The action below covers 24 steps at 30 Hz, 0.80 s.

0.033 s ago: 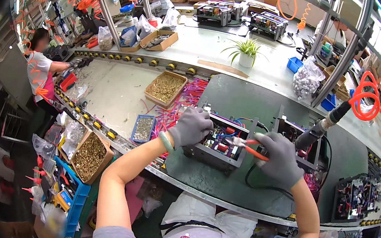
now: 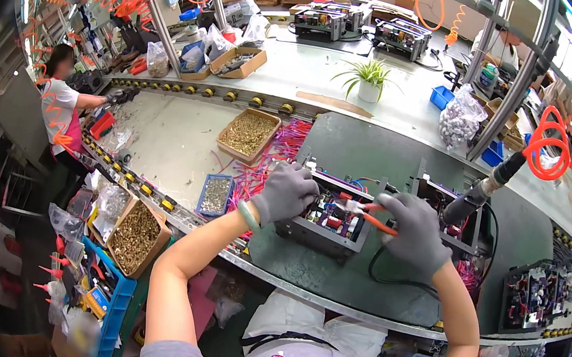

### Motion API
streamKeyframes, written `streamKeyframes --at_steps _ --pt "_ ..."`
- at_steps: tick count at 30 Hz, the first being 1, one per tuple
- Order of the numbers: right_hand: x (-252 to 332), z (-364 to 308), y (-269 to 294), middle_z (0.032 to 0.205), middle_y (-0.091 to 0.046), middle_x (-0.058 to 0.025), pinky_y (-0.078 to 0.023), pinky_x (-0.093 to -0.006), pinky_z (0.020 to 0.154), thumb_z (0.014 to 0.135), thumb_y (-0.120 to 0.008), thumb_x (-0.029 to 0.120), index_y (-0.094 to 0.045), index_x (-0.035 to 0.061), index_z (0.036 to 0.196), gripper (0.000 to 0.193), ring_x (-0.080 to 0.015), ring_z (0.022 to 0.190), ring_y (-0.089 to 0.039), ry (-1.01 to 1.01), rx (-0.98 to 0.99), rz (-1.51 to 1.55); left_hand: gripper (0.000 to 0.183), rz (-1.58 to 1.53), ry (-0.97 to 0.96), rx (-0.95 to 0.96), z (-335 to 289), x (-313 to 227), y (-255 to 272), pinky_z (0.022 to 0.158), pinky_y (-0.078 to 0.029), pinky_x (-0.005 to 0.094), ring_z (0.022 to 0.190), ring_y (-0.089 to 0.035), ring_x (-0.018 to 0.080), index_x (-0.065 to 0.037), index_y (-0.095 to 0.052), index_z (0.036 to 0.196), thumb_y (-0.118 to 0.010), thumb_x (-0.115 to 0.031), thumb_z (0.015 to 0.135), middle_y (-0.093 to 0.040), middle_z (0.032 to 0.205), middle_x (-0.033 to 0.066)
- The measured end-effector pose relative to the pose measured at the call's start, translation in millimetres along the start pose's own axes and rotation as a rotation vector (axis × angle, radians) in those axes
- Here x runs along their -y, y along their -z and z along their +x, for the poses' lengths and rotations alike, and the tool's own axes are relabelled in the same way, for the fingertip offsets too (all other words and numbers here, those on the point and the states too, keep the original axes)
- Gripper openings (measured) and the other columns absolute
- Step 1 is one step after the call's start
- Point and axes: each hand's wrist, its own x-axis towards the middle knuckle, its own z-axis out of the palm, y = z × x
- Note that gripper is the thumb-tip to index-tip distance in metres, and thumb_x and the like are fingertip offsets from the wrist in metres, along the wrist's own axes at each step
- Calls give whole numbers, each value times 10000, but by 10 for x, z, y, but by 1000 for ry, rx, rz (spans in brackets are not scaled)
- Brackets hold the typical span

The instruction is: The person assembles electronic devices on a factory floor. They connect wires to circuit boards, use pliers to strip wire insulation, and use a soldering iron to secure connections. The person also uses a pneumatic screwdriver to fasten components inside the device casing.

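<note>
My right hand (image 2: 417, 237), in a grey glove, is closed round orange-handled cutting pliers (image 2: 381, 224). The pliers' metal jaws are over the inside of an open black metal chassis (image 2: 318, 237) with circuit boards, red parts and wires. At the chassis's left end my left hand (image 2: 285, 194), also gloved in grey, has its fingers curled down and pressed together over the inner edge. Whatever those fingertips pinch is hidden. A second open chassis (image 2: 452, 215) stands just right of the first, partly behind my right hand.
Pink and purple wires (image 2: 283, 143) lie left of the work, beside a box of brass-coloured parts (image 2: 249, 134) and a blue tray (image 2: 216, 194). A hanging power screwdriver (image 2: 470, 199) reaches in from the right. Another chassis (image 2: 536, 295) stands far right. A person (image 2: 62, 100) works at left.
The pliers' jaws have shifted left and slightly away from me over the chassis, and my right hand has moved a little with them. My left hand stays nearly in place.
</note>
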Motion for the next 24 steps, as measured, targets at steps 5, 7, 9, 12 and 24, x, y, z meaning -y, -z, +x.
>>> streamKeyframes --at_steps 5,7,9,12,24 --pt "-3 477 -285 1011 -612 -70 -462 -410 869 573 -771 124 -600 125 1152 604 -282 1004 -594 112 81 -190 33 -57 204 -220 -164 -11 -81 823 -439 417 866 -603 273 -137 -675 790 -701 -148 774 -624 827 49" --pt "30 645 -374 1014 -610 -70 -450 -402 880 581 -769 139 -600 122 1158 601 -270 1017 -589 147 160 -254 44 -51 246 -218 -164 -34 -76 824 -442 419 864 -603 277 -125 -666 794 -703 -140 776 -625 829 57" --pt "66 773 -450 1009 -610 -74 -444 -392 878 591 -770 162 -601 122 1153 588 -259 1007 -590 177 238 -319 50 -54 232 -234 -168 -12 -101 823 -443 420 860 -604 280 -115 -657 797 -701 -132 781 -627 830 63" --pt "115 878 -486 951 -623 -74 -453 -374 851 644 -731 155 -638 114 1080 448 -256 950 -612 212 293 -358 46 -96 258 -235 -178 26 -134 837 -429 443 875 -593 293 -124 -656 795 -686 -157 792 -621 843 71" --pt "114 40 50 876 -636 -119 -527 -380 735 695 -683 119 -662 92 1016 322 -291 827 -659 -49 177 476 136 -773 948 -617 -1111 659 -207 654 -461 293 712 -552 121 -7 -673 900 -647 -140 909 -642 786 23"
